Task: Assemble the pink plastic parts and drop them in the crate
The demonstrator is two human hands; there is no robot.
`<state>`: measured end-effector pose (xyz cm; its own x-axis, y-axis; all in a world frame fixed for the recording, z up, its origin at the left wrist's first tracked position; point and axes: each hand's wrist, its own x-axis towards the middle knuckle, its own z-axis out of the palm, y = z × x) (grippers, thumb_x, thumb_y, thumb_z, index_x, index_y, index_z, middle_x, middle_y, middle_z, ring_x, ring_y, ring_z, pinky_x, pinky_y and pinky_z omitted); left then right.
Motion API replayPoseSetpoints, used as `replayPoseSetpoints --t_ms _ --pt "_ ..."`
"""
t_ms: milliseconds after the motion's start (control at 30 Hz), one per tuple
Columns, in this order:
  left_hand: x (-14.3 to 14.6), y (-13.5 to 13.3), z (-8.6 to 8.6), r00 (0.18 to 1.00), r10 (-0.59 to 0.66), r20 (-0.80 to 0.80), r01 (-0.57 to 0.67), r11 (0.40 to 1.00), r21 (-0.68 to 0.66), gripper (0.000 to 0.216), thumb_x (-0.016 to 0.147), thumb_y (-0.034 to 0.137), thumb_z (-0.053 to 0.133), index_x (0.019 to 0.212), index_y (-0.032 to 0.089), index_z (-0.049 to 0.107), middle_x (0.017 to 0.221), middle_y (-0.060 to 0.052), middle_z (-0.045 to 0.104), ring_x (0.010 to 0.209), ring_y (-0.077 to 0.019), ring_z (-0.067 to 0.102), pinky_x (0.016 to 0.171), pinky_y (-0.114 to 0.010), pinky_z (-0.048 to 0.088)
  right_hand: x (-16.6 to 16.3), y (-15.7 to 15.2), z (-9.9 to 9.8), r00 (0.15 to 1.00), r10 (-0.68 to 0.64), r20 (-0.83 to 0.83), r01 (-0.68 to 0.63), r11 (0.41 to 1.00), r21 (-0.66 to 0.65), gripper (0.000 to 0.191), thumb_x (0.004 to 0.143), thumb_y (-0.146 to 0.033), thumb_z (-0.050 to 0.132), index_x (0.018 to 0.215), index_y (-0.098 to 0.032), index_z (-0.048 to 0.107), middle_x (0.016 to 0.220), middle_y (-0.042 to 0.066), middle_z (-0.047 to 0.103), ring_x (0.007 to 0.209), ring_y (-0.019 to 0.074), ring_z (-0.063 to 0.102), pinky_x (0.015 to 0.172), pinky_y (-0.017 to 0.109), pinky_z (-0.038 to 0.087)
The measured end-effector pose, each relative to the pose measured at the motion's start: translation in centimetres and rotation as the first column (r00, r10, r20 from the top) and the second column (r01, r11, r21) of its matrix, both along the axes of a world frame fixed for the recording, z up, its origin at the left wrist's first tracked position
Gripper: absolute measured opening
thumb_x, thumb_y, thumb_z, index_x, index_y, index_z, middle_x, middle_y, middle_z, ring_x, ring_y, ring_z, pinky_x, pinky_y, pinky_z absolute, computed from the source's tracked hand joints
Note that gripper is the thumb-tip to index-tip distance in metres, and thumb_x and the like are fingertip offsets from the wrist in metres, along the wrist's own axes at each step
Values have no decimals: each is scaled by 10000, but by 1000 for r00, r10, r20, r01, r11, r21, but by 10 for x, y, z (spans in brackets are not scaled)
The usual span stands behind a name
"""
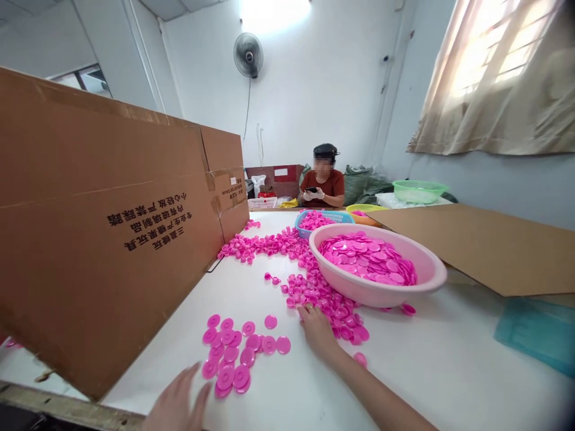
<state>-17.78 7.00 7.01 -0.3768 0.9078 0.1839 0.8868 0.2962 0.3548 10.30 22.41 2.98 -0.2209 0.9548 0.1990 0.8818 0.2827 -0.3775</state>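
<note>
White table (278,293): pink basin (381,290) holding pink discs (366,257).

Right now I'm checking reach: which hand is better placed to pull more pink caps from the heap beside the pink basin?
Right hand: its fingers already touch the heap. Left hand lies by the flat discs.

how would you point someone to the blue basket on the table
Start at the big pink basin of flat discs on the white table. Just behind its far rim sits the blue basket, the only slotted blue container, heaped with pink caps.
</note>
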Motion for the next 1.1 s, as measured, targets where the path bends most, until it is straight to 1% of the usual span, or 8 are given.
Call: replayPoseSetpoints --t_ms 100,267,400,533,667,800,933,1100 --pt "65 76 -6 967 -246 65 252 962 -106 410 810 387 293 1147 237 472 1163 -39 518 1060 -203 456 866 -335 352 -1 -8 7 1000 6 -6 -6 1000 -15 343 730 -10 365 941 -159 591 925 105 572 903 228 481 755 303 361" --pt "127 144 -26 963 -263 -60 248 951 -187 351 801 234 337 1114 180 487 1079 -103 534 948 -242 482 767 -354 356 18 -29 7 933 67 -354 -97 993 -69 300 809 -171 370 1046 -164 554 997 94 555 954 211 490 803 298 376" --pt "119 146 -45 944 -329 -16 325 938 -124 276 790 212 370 997 188 551 989 -75 555 904 -211 485 735 -305 363 31 -36 -5 885 -18 -465 -88 975 -205 319 814 -275 367 974 -140 607 951 98 552 885 206 523 778 311 397" --pt "111 138 -39 899 -373 231 370 927 58 244 763 240 438 968 191 560 935 -49 549 856 -155 509 730 -256 386 37 -32 -9 883 -14 -469 -120 959 -255 317 788 -290 403 972 -148 618 926 83 566 891 205 523 792 318 387" --pt "128 129 -24 708 -458 537 414 886 209 281 770 355 439 969 211 576 928 -29 563 733 -114 538 681 -237 428 45 -24 -4 827 -85 -556 -109 945 -307 346 789 -334 401 1012 -142 584 879 73 582 645 148 551 613 277 430" --pt "157 123 -24 538 -507 674 471 844 258 310 718 388 513 935 185 602 817 -25 602 644 -104 537 611 -221 438 49 -22 0 714 -191 -673 -188 874 -448 307 775 -348 418 924 -132 576 692 23 566 467 95 495 417 208 374" --pt "173 125 -34 536 -460 708 447 866 224 291 737 375 480 865 156 622 735 -24 633 657 -119 549 625 -228 432 46 -22 -3 637 -258 -726 -270 808 -524 280 739 -350 479 904 -132 537 621 -1 560 489 98 524 406 189 381" --pt "177 127 -42 630 -458 628 454 873 181 280 747 383 460 811 184 646 772 -24 617 684 -119 542 642 -232 416 43 -21 -6 586 -312 -748 -309 767 -563 307 735 -358 499 920 -114 519 520 -22 536 458 99 532 426 198 409"
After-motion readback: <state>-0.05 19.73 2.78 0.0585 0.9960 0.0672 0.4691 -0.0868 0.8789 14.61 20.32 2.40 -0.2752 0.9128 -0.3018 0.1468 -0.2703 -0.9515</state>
